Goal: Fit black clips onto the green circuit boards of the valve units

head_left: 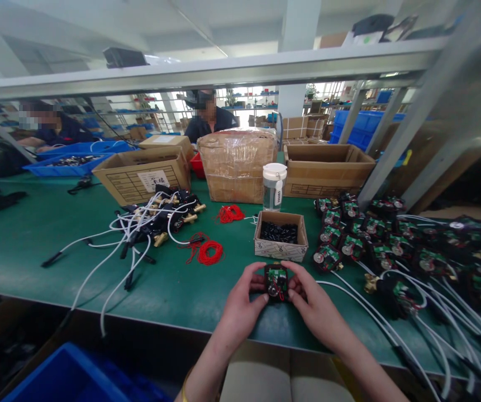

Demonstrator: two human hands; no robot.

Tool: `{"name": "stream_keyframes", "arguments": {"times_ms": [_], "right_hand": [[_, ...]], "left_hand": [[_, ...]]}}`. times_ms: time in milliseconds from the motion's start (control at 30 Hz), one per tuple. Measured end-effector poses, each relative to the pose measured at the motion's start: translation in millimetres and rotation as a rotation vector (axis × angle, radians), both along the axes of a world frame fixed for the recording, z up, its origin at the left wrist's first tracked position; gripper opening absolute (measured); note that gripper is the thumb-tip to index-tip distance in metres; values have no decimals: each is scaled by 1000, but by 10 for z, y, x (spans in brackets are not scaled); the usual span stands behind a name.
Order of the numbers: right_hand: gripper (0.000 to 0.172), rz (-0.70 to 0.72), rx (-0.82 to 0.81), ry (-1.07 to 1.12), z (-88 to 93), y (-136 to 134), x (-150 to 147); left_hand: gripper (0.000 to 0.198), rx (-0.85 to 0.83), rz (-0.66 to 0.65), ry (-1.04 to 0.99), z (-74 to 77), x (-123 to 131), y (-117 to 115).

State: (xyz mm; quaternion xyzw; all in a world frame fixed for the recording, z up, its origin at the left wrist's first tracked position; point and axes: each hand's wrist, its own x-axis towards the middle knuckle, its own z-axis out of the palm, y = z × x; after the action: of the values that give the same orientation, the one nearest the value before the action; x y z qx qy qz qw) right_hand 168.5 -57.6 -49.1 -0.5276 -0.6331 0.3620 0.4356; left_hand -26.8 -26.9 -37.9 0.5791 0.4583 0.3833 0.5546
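Between my two hands, near the front edge of the green table, is a small black housing with an exposed green circuit board (276, 281). My left hand (246, 296) grips its left side, thumb at the lower corner and fingers at the upper edge. On the right side, my right hand (307, 298) holds it the same way. Red wires and a round silver part show on the board. Just behind stands a small open carton (281, 251) of small black parts. Similar open housings (351, 245) with white cables lie in rows to the right.
Left on the green table (76, 223) lies a pile of black units with brass fittings and white cables (156, 218). Red wire coils (210, 252), a lidded cup (274, 190) and cardboard boxes (240, 167) stand beyond. A metal shelf post (399, 139) rises at right. Two people sit opposite.
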Motion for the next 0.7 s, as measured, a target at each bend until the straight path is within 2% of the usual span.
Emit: {"name": "stream_keyframes", "arguments": {"times_ms": [67, 133, 233, 300, 333, 367, 433, 500, 533, 600, 700], "right_hand": [[47, -12, 9, -31, 70, 7, 88], [41, -98, 73, -96, 206, 78, 212], [30, -266, 221, -318, 498, 371, 378], [25, -231, 190, -606, 684, 679, 400], [26, -140, 123, -800, 754, 851, 373], [23, -85, 93, -868, 803, 1024, 322], [18, -7, 42, -943, 834, 1345, 171], [5, 62, -17, -999, 801, 1591, 0], [6, 93, -46, -1021, 775, 1679, -75], [15, 138, -96, -1049, 727, 1789, -182], [17, 143, -140, -1055, 685, 1834, -214]], "left_hand": [[65, -4, -43, -25, -25, -48, -2], [65, -11, -66, -39, -53, -88, -8], [70, -3, -58, -37, -92, -106, -27], [78, 23, -36, 0, -107, -83, -49], [83, 39, -23, 30, -112, -63, -62], [87, 55, -9, 65, -114, -41, -76], [91, 88, 13, 133, -118, 2, -103], [91, 119, 29, 189, -127, 32, -123], [91, 134, 34, 209, -133, 40, -129], [92, 158, 36, 234, -149, 46, -133], [91, 180, 32, 238, -166, 45, -121]]}}
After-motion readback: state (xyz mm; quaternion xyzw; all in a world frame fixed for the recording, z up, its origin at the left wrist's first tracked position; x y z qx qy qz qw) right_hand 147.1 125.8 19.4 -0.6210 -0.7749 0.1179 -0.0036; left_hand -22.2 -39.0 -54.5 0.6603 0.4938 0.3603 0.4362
